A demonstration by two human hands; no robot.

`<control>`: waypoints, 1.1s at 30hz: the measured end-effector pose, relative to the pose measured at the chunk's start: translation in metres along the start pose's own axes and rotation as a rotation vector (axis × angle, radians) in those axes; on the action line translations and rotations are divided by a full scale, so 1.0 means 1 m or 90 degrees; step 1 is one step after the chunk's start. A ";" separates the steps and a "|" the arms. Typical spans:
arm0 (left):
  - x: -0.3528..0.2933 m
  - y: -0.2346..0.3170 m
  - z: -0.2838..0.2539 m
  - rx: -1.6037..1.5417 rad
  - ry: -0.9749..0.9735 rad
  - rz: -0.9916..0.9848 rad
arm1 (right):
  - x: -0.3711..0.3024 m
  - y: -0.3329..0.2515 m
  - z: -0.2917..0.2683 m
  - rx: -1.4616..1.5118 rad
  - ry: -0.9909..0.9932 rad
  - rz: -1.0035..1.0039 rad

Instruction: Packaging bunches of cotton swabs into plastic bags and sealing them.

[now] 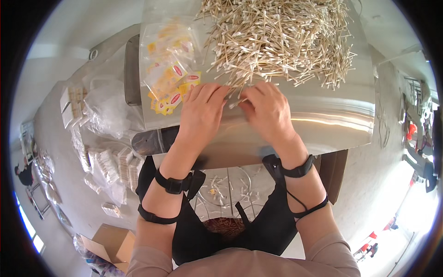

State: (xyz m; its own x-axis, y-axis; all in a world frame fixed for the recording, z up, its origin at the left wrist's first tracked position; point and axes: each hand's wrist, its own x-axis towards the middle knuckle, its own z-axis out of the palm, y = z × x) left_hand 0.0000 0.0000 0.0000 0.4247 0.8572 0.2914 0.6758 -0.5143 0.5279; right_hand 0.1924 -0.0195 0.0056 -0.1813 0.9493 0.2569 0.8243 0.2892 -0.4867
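Observation:
A large heap of cotton swabs (pixel 277 41) with wooden sticks and white tips covers the far part of a shiny metal table (pixel 323 106). At the heap's near edge, my left hand (pixel 203 108) and my right hand (pixel 267 108) face each other with curled fingers. A few cotton swabs (pixel 233 102) lie between the fingertips, tips pointing toward me. Both hands appear closed on them, though the fingers partly hide the sticks. Left of my left hand lie clear plastic bags (pixel 168 51) with yellow printing and red oval labels.
Packed bundles (pixel 110 166) in clear plastic stand on the floor to the left, near an open cardboard box (pixel 108 244). A dark stool (pixel 133 69) is by the table's left side. Loose swabs litter the floor below the table's front edge. Other people appear far off.

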 end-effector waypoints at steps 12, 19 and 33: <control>-0.007 -0.016 -0.005 -0.079 0.031 -0.015 | -0.005 -0.010 -0.004 0.150 -0.054 -0.027; -0.008 -0.019 -0.010 -0.089 0.032 -0.025 | 0.000 0.000 -0.030 0.213 -0.031 0.083; -0.018 -0.011 -0.008 -0.145 0.069 0.006 | -0.018 -0.003 -0.031 0.199 -0.247 -0.019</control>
State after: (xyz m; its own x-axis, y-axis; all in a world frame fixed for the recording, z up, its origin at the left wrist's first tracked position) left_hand -0.0200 -0.0095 -0.0042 0.3551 0.8567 0.3741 0.5141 -0.5132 0.6873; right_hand 0.2094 -0.0412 0.0284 -0.4370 0.8991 -0.0261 0.6263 0.2833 -0.7263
